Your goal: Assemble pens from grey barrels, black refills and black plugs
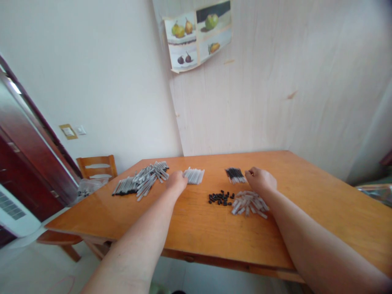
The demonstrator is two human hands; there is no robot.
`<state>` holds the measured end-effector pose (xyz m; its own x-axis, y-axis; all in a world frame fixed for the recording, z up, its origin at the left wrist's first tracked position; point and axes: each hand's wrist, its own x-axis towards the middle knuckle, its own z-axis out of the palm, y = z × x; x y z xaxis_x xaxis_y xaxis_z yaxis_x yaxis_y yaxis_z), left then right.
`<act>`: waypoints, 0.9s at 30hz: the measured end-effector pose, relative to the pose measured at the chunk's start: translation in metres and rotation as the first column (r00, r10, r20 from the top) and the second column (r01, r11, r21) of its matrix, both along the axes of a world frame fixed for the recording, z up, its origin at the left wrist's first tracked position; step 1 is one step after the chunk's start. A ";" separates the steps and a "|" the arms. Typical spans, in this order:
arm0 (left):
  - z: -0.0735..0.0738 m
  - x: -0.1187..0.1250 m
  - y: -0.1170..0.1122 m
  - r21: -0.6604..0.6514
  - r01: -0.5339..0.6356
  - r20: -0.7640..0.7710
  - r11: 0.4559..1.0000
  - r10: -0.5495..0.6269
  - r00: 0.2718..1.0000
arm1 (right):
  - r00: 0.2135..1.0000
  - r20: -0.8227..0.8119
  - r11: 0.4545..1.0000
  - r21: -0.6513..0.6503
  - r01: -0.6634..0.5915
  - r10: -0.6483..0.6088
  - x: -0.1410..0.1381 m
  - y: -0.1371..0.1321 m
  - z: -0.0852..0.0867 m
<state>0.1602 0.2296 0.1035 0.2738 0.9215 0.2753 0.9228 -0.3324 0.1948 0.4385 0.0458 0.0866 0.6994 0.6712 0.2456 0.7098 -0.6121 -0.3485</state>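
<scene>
Looks like two rows are lined up on the desk (196, 228), white sticks (194, 176) beside the left hand (177, 181) and dark sticks (235, 174) near the right hand (261, 180), while black caps (221, 198), clear tubes (249, 203) and grey sticks (147, 176) lie loosely heaped. Both rows' long axes run roughly front-to-back; fingers look curled, can't tell if they're gripping anything.

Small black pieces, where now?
In the head view, the small black pieces lie on the wooden table, right of centre, immediately left of the pale loose pieces and nearer the camera than the row of dark sticks.
</scene>
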 end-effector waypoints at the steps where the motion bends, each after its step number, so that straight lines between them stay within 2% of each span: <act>1: -0.001 0.001 0.000 0.002 0.006 -0.010 1.000 -0.006 1.000 | 1.000 0.001 1.000 0.001 -0.005 0.005 0.000 0.000 0.000; 14: -0.008 0.007 0.002 0.079 0.070 -0.071 0.994 -0.065 0.995 | 1.000 0.001 1.000 0.025 -0.017 0.017 -0.001 0.000 -0.002; 27: -0.009 0.004 -0.001 0.086 0.086 -0.078 0.993 -0.080 0.994 | 1.000 -0.016 1.000 0.007 -0.014 0.014 -0.002 0.000 0.001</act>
<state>0.1640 0.2289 0.0947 0.3711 0.8674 0.3315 0.9021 -0.4214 0.0929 0.4363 0.0459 0.0879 0.6935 0.6795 0.2395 0.7129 -0.5993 -0.3642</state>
